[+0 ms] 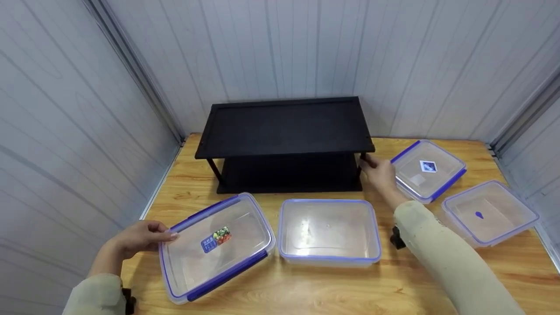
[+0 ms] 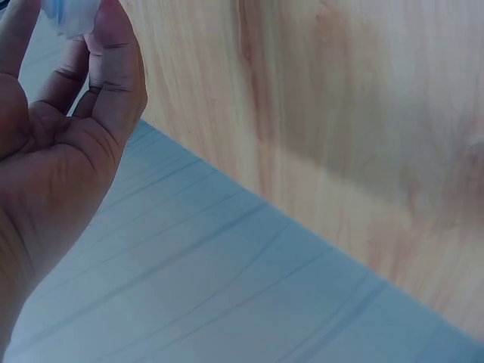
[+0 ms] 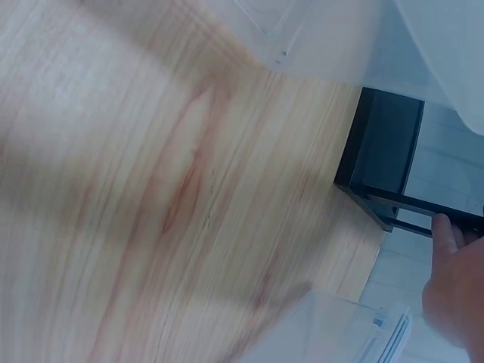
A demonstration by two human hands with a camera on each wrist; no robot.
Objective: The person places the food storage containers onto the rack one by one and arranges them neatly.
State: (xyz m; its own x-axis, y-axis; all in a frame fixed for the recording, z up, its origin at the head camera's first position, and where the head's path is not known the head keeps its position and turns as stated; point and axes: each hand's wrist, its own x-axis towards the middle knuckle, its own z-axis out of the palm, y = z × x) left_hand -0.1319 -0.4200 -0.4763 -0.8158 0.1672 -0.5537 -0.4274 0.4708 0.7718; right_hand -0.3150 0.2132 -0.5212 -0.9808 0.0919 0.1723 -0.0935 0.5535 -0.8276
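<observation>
My left hand (image 1: 142, 238) pinches the left corner of a clear container (image 1: 245, 232) with a blue-clipped lid and a vegetable label. That container lies slanted at the front left. In the left wrist view the left hand (image 2: 83, 121) has its fingertips on a clear corner (image 2: 72, 15). Behind stands a black two-tier shelf (image 1: 284, 127), and my right hand (image 1: 381, 175) grips its right front post. The right wrist view shows the right hand (image 3: 457, 291) with its fingers at the shelf's post (image 3: 408, 203); some fingertips are hidden.
A clear container with a blue rim (image 1: 330, 258) stands at front centre. Right of the shelf lies a blue-clipped container (image 1: 426, 179), and another clear container (image 1: 498, 210) stands at far right. Pale panel walls (image 1: 288, 48) border the wooden table (image 1: 323, 293) behind and at both sides.
</observation>
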